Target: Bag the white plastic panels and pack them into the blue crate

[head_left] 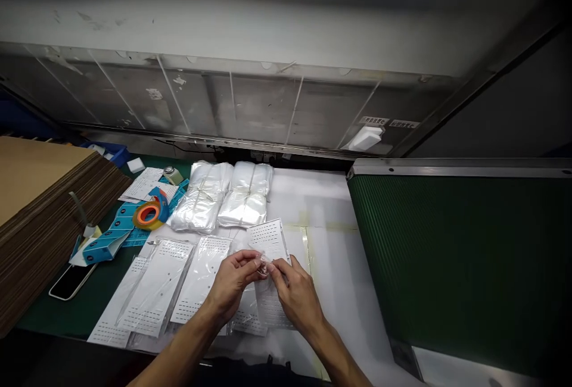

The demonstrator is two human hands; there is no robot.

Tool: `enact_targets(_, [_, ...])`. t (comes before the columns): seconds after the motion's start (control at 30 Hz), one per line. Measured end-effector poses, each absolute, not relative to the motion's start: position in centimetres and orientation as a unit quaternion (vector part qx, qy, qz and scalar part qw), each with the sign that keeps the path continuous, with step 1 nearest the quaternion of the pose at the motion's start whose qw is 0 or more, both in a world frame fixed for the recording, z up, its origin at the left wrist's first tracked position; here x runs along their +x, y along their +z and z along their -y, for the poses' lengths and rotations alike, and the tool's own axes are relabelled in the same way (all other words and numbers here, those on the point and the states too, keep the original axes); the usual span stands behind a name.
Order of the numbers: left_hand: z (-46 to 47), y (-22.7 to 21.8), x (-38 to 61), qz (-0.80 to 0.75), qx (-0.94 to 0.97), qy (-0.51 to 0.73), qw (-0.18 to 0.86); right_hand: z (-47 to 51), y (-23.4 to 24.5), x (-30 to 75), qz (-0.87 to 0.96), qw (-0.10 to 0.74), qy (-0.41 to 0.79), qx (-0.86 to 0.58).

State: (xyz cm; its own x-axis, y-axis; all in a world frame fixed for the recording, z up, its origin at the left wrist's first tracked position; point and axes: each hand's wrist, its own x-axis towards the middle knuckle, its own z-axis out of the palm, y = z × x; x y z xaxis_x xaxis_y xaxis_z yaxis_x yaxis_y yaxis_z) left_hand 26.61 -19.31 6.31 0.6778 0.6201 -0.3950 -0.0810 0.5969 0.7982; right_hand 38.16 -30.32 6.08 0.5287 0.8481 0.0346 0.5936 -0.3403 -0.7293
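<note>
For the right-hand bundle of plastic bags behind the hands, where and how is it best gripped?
Probably at the tied middle of the right-hand bundle, coming from its right side. A tie crosses the soft, flat-lying stack there, which should keep it together; the left-hand bundle crowds its other side, while its right edge faces the white surface.

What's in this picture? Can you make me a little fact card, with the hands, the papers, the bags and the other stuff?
Left hand: pinching clear plastic
Right hand: at the same plastic, fingertips close to the left ones
By the hands: a printed white sheet
Left of it: more printed sheets, some in clear bags
Beyond those: two tied bundles of clear bags
Other stuff: tape roll, phone
Far left: brown cardboard stack
Right side: green surface
</note>
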Motion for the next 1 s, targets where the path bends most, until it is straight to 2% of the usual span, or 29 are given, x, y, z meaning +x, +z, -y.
enact_targets(0.13, [19.1, 6.8, 25.7, -0.299, 0.346, 0.127, 0.881, 30.4, 6.0, 39.0, 0.461, 0.290, 0.108, -0.832])
enact_targets(0.23, [18.8, 7.5, 25.3, -0.249, 0.367, 0.085, 0.892, 30.8, 6.6, 40.6, 0.463, 0.274, 0.115, -0.835])
enact_targets(0.33, [18.5, 7.5, 25.7, -0.243, 0.476, 0.092, 0.840, 33.1, 7.6, 42.7, 0.383, 0.370, 0.181, -0.827])
enact_targets(0.47, [18.4, 6.6, 27.7, -0.299, 0.625, 0.125, 0.711, 39.2, 8.6, 43.7, 0.147, 0.551, 0.213, -0.793])
enact_targets(0.53, [18.7, 6.2, 29.2, -0.306, 0.645, 0.127, 0.688, 41.6, 8.4, 42.1, 0.040, 0.629, 0.273, -0.727])
enact_targets(0.63, [19.4, 6.2, 30.9, -0.285, 0.636, 0.116, 0.708, 42.1, 6.9, 37.8, -0.008, 0.710, 0.448, -0.543])
enact_targets(0.7, [19.5, 6.4, 31.3, -0.285, 0.619, 0.101, 0.725, 40.9, 5.5, 35.4, -0.023, 0.728, 0.516, -0.451])
enact_targets(0.77, [19.5, 6.5, 30.9, -0.295, 0.605, 0.087, 0.734, 39.8, 4.3, 34.4, -0.055, 0.731, 0.528, -0.428])
enact_targets(1.0, [23.0, 5.2, 27.7, -0.318, 0.662, 0.086, 0.673, 39.6, 5.0, 34.9, -0.122, 0.691, 0.427, -0.570])
